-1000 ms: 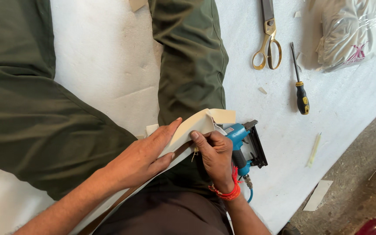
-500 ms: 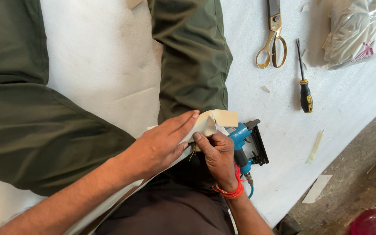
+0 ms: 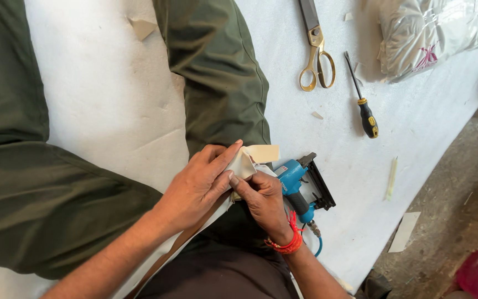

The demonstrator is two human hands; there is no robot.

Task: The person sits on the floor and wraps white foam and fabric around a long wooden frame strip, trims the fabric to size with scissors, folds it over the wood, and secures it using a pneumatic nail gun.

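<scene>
Two hands pinch a cream cloth [image 3: 245,161] at the bench edge, beside a blue stapler [image 3: 300,185]: left hand [image 3: 200,185] presses its fingers closed over the fold, right hand [image 3: 264,199] grips the corner. Cloth looks light, limp and likely to slip, best held at the folded edge.

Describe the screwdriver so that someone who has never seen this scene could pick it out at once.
Start at the white padded work surface and look toward its upper right, just right of the gold-handled scissors. The screwdriver lies there at a slant, left of a crumpled plastic bag. Its thin dark shaft and black-and-yellow handle set it apart.
</scene>
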